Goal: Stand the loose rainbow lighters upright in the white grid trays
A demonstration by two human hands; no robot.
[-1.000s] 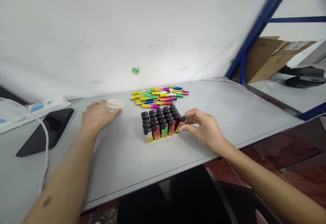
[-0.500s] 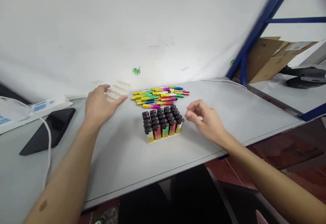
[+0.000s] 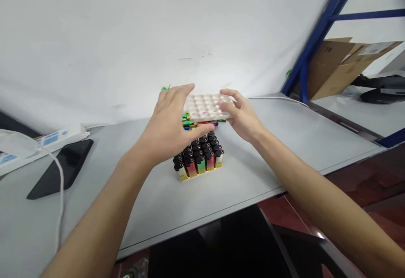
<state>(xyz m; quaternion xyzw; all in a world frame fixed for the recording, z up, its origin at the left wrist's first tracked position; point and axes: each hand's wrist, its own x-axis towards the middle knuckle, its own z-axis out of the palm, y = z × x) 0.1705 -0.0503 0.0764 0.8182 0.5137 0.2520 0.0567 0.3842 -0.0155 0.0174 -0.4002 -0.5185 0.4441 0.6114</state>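
A white moulded tray (image 3: 207, 106) is held up over the loose colourful lighters (image 3: 190, 124) by the wall. The thumb and fingers of my right hand (image 3: 242, 113) grip its right end. At its left side is my left hand (image 3: 169, 124), with thumb and fingers spread wide and nothing between them. Below the hands, black-topped lighters (image 3: 201, 164) stand upright in rows in a pale base on the grey table. My left hand hides part of these rows and some of the loose lighters.
A black phone (image 3: 61, 168) and a white power strip (image 3: 50, 143) with a cable lie at the left. Cardboard boxes (image 3: 332, 67) stand behind a blue metal frame (image 3: 303, 67) at the right. A dark chair is below the table edge.
The white tray has moved right, from my left hand into my right hand. My left hand has moved right and my right hand has risen slightly toward the wall.
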